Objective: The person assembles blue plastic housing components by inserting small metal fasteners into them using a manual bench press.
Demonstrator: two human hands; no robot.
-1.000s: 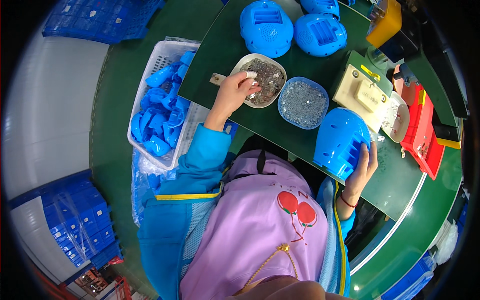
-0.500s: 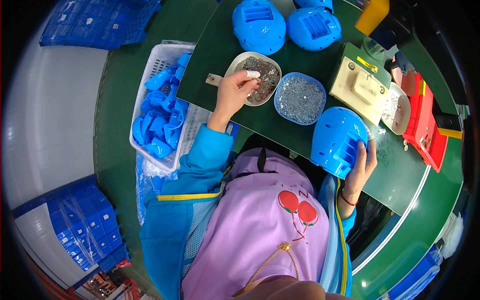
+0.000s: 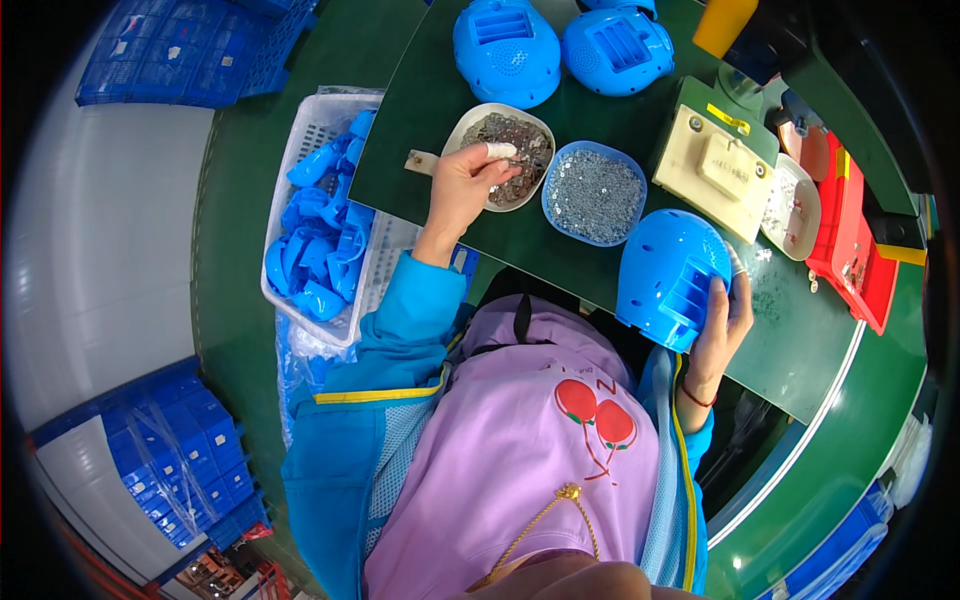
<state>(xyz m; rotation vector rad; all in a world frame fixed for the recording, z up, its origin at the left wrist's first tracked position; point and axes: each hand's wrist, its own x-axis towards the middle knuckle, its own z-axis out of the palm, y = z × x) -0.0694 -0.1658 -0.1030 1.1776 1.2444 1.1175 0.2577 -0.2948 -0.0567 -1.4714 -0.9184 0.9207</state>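
My left hand [image 3: 463,190] is over a cream bowl [image 3: 449,146] of small flat metal pieces [image 3: 530,142]. Its thumb and fingers are pinched together, and whatever lies between them is too small to make out. White tape wraps one of its fingertips. At the table's near edge, my right hand [image 3: 722,325] grips the right side of a rounded blue plastic housing [image 3: 655,270]. The housing has a slotted recess facing me and several small holes. Between the two hands stands a blue bowl [image 3: 549,213] full of small silvery parts [image 3: 596,192].
More blue housings [image 3: 507,55] lie at the table's far side. A cream fixture block [image 3: 712,170] sits under a press at the right, beside a white dish [image 3: 808,212] and a red bin [image 3: 848,215]. To the left, a white basket [image 3: 290,175] holds blue plastic parts.
The view has shifted slightly, so the table's things sit a little more to the left. My left hand stays over the cream bowl, and my right hand still holds the housing.
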